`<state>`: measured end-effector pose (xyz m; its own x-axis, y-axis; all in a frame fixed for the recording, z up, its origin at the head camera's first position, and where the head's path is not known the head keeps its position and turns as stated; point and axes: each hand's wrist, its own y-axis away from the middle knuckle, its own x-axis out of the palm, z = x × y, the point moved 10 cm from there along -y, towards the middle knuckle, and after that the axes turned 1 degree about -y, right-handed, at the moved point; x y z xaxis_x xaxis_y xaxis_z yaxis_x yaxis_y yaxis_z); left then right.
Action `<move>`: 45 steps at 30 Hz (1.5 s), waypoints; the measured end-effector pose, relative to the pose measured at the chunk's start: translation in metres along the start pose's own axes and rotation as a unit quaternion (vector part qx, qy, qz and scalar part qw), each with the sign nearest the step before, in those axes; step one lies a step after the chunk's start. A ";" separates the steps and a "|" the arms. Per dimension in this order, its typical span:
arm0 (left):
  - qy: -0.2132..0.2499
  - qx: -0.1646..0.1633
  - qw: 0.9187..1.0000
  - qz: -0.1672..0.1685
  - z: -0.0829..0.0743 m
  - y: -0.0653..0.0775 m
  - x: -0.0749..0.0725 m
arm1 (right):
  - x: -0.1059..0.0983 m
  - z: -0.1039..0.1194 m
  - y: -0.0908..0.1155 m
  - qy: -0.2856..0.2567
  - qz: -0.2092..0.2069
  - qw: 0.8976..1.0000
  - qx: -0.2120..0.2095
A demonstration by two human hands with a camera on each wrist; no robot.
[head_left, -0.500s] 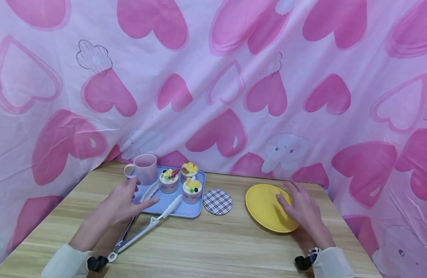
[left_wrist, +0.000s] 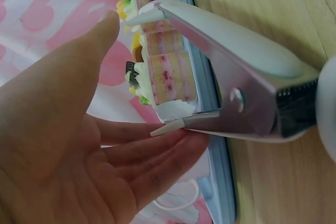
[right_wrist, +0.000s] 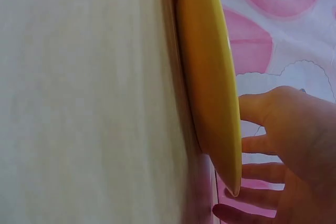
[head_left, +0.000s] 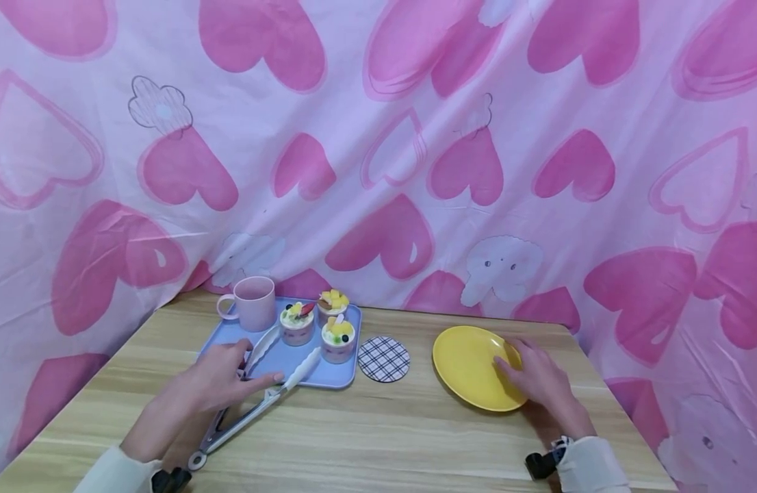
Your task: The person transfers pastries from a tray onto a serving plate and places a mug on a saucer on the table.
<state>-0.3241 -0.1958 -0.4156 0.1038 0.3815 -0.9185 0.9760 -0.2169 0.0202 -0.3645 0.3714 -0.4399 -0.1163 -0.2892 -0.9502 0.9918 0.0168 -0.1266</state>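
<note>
My left hand (head_left: 215,378) is spread over a pair of metal tongs (head_left: 235,423) with white tips, its thumb apart from the fingers. In the left wrist view the fingers (left_wrist: 152,166) are straight, right at one tong tip, while the thumb (left_wrist: 102,35) is near the other. The tongs lie parted, tips over a blue tray (head_left: 329,378). My right hand (head_left: 541,373) is at the right rim of a yellow plate (head_left: 471,370), thumb above the plate and fingers by its edge. In the right wrist view, extended fingers (right_wrist: 260,174) show beside the plate's rim.
On the tray stand a pink mug (head_left: 255,305) and three dessert cups (head_left: 297,325) topped with fruit. A checked round coaster (head_left: 383,359) lies between tray and plate. Behind the wooden table (head_left: 378,438) hangs a pink heart-patterned cloth (head_left: 354,171).
My left hand has come down and nearer over the tongs, uncovering more of the mug. The right hand has moved slightly down to the plate's rim. The head view has shifted a little.
</note>
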 end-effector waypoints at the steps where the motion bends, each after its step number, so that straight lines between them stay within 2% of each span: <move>1: -0.004 -0.004 1.000 0.007 0.000 0.001 0.001 | 0.001 -0.001 0.000 0.001 0.006 1.000 0.000; 5: -0.013 -0.016 0.999 0.033 0.000 0.005 0.007 | 0.001 -0.004 0.000 0.005 0.026 1.000 0.000; 10: -0.025 -0.008 0.999 0.036 -0.001 0.010 0.009 | 0.001 -0.005 0.000 -0.005 0.035 0.999 0.007; 13: -0.031 -0.005 0.999 0.027 -0.001 0.011 0.008 | 0.000 -0.005 -0.001 -0.009 0.029 1.000 0.004; 18: -0.037 -0.017 0.999 0.023 0.001 0.009 0.005 | -0.003 -0.003 -0.002 -0.018 0.008 1.000 -0.018; 24: -0.026 -0.053 0.997 0.048 0.006 0.010 0.006 | -0.007 0.000 -0.002 -0.024 -0.014 0.999 -0.039; 29: -0.037 -0.047 0.996 0.061 0.006 0.012 0.009 | -0.007 0.001 -0.002 -0.027 -0.017 0.999 -0.043; 38: -0.033 -0.041 0.997 0.049 0.010 0.009 0.004 | -0.003 -0.002 -0.002 -0.030 -0.014 0.999 -0.037; 45: -0.025 -0.057 0.997 0.045 0.017 0.009 0.002 | 0.000 -0.004 -0.002 -0.023 -0.011 0.999 -0.034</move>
<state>-0.3182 -0.2119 -0.4237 0.1852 0.3197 -0.9292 0.9788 -0.1443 0.1454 -0.3671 0.3751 -0.4405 -0.1339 -0.3341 -0.9330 0.9829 0.0751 -0.1680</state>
